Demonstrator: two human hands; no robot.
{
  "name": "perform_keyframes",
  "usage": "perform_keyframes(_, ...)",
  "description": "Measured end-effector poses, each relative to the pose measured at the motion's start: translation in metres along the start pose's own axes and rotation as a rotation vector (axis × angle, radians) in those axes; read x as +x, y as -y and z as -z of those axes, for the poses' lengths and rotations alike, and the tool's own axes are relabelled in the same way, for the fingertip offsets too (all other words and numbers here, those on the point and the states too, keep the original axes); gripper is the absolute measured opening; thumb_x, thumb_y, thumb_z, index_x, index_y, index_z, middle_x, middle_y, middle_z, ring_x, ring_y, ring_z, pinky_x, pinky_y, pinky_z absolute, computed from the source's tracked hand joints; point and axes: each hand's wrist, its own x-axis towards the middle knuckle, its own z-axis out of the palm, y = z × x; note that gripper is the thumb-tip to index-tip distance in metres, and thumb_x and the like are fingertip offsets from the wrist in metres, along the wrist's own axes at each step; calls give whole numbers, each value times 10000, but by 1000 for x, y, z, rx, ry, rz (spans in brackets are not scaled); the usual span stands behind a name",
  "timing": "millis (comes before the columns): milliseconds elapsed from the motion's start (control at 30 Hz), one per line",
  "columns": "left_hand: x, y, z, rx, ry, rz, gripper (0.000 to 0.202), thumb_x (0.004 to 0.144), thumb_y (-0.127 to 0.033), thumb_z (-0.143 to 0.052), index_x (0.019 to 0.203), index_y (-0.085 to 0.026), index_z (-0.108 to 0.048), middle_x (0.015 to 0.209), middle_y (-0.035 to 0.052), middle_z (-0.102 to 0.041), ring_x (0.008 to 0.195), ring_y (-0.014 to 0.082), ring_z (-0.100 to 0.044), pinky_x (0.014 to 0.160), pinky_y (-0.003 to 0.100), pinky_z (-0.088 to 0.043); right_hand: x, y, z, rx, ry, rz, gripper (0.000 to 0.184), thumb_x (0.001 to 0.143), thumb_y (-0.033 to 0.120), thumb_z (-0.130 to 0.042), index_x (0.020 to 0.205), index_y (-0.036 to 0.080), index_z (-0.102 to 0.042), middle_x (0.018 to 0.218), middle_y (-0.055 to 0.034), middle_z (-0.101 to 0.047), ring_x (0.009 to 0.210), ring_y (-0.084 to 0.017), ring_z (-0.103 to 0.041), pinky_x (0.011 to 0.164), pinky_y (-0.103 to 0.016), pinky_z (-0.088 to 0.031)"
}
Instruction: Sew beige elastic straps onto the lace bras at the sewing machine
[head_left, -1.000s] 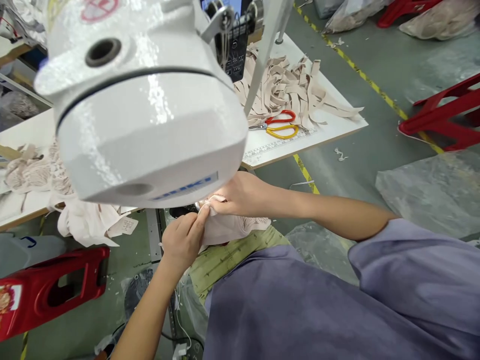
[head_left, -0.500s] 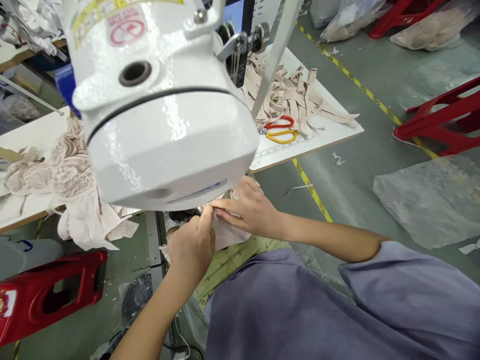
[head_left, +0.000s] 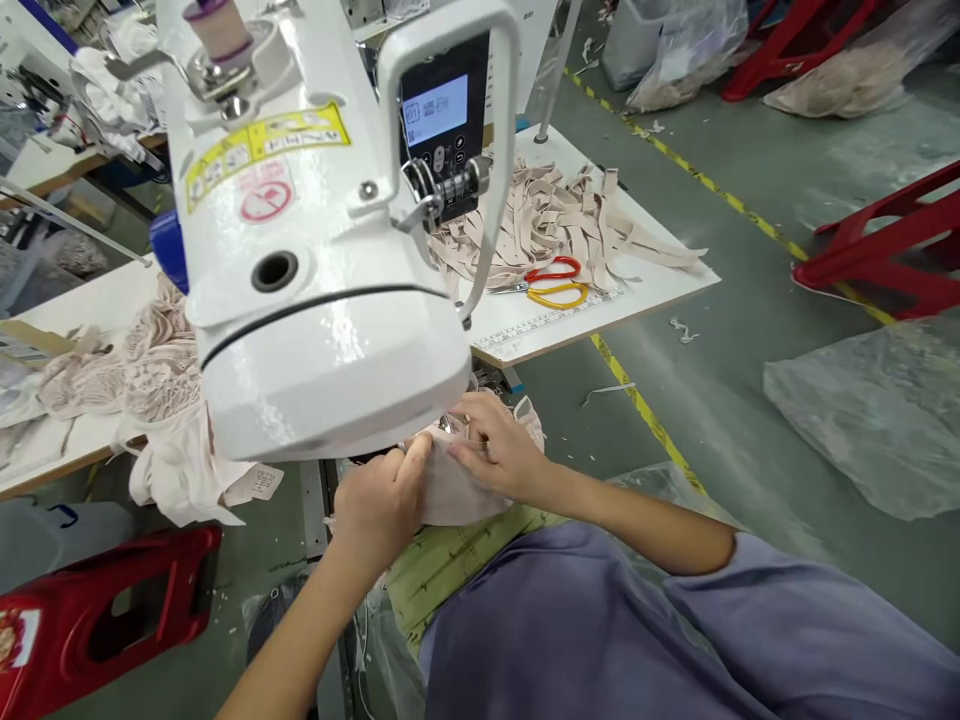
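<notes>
A white sewing machine head (head_left: 315, 300) fills the upper left and hides the needle area. Just below its front edge, a piece of pale pink fabric (head_left: 457, 495) lies between my hands. My left hand (head_left: 379, 505) is curled, with the thumb pressed onto the fabric's left edge. My right hand (head_left: 499, 450) rests on the fabric from the right, fingers closed on it and pointing toward the machine. My purple sleeve and torso take up the lower right.
Red-and-yellow scissors (head_left: 551, 283) lie on the white table (head_left: 660, 285) beside a heap of beige strips (head_left: 555, 215). Lace fabric (head_left: 150, 365) hangs off the table at left. A red stool (head_left: 105, 610) stands lower left, red frames and plastic bags (head_left: 870, 410) at right.
The view has tilted up, showing the machine's display and thread spool. Both hands have stayed on the fabric under the machine, the right hand drawing slightly closer to the left.
</notes>
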Motion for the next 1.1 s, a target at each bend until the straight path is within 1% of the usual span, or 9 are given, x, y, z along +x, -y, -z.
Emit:
perform_keyframes(67, 2, -12, 2, 1, -15, 61, 327, 940, -143, -478, 1247, -145, -589, 576, -20, -577, 490, 145, -537, 454, 326, -215, 8, 5, 6, -67, 14, 60, 377, 937, 236, -534, 1313, 239, -559, 1303, -133, -563, 1178, -249, -572, 917, -404, -551)
perform_keyframes(100, 3, -16, 3, 0, -19, 88, 321, 943, -147, -478, 1244, -138, -587, 577, -17, -582, 490, 144, -540, 454, 322, -220, 14, 8, 10, -90, 23, 74, 351, 933, 217, -520, 1274, 239, -603, 1287, -127, -578, 1211, -256, -557, 958, -419, -537)
perform_keyframes(200, 6, -24, 2, -11, -34, 161, 291, 951, -170, -491, 1219, -149, -600, 574, -8, -582, 499, 143, -547, 455, 314, -215, 32, 13, 21, -99, 43, 67, 301, 912, 201, -524, 1166, 228, -682, 1186, -104, -643, 1134, -247, -608, 940, -391, -547)
perform_keyframes(300, 9, -28, 2, -15, -35, 211, 247, 937, -161, -497, 1149, -169, -625, 566, 2, -569, 502, 148, -542, 455, 313, -201, 49, 12, 27, -82, 124, 29, 274, 871, 195, -560, 1092, 217, -720, 1156, -85, -675, 1096, -248, -633, 949, -367, -540)
perform_keyframes(400, 14, -31, 4, 22, -33, 232, 256, 907, -124, -502, 1130, -168, -620, 534, -5, -535, 465, 150, -504, 447, 315, -194, 63, 11, 31, -29, 184, 23, 284, 829, 180, -580, 1063, 216, -737, 1215, -66, -683, 1120, -257, -632, 1000, -380, -520)
perform_keyframes(567, 17, -34, 6, 66, -60, 230, 289, 894, -116, -505, 1159, -179, -602, 463, -33, -467, 382, 138, -420, 418, 297, -180, 76, 11, 35, 32, 200, 24, 307, 795, 166, -596, 1056, 230, -743, 1254, -43, -687, 1160, -261, -632, 1045, -412, -499)
perform_keyframes(733, 14, -35, 3, 39, -23, 272, 299, 916, -207, -488, 1195, -208, -594, 463, -15, -489, 354, 139, -394, 402, 292, -149, 80, 10, 37, 30, 240, 24, 320, 789, 156, -610, 1068, 235, -748, 1277, -49, -674, 1144, -269, -645, 1002, -408, -528)
perform_keyframes(867, 12, -36, 1, 2, -10, 317, 327, 912, -186, -475, 1217, -227, -585, 457, -20, -465, 355, 142, -386, 411, 293, -142, 82, 4, 35, 38, 254, 42, 312, 774, 142, -619, 1046, 221, -752, 1271, -53, -682, 1125, -260, -656, 989, -389, -528)
perform_keyframes(1100, 12, -36, 2, 127, -16, 270, 340, 925, -185, -490, 1259, -193, -559, 466, -28, -482, 379, 159, -419, 430, 306, -172, 83, -1, 37, 78, 277, 94, 327, 781, 133, -578, 1056, 194, -743, 1292, -80, -668, 1117, -234, -650, 946, -368, -527)
